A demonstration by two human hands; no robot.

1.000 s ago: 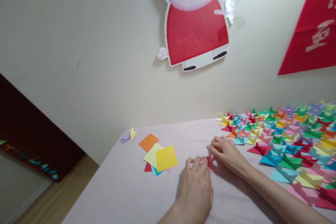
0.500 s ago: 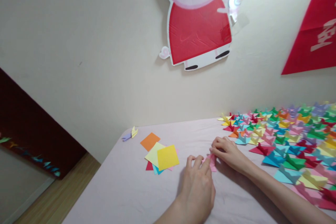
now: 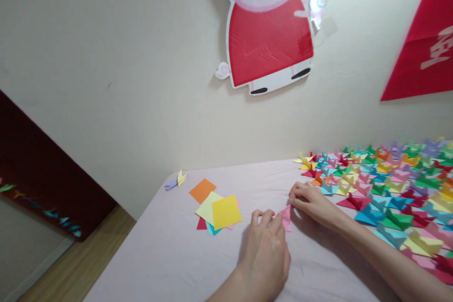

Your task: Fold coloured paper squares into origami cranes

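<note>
A small folded piece of pink origami paper (image 3: 287,221) lies on the cloth-covered table between my hands, partly hidden by my fingers. My left hand (image 3: 266,245) is curled over its left side, the fingertips holding it down. My right hand (image 3: 311,204) is closed, thumb and forefinger pinched at the paper's upper right corner. Left of my hands lie loose square paper sheets, with a yellow sheet (image 3: 227,212) on top and an orange sheet (image 3: 203,190) at the back.
Rows of colourful folded paper cranes (image 3: 396,202) cover the table's right side, close to my right forearm. A purple and yellow folded paper piece (image 3: 176,181) sits at the far left corner. Behind the table stands a wall with a pig cutout (image 3: 271,40) and a red banner (image 3: 421,42).
My right hand has shifted slightly to the right along the pink paper, and more of the paper shows. My left hand has stayed in place.
</note>
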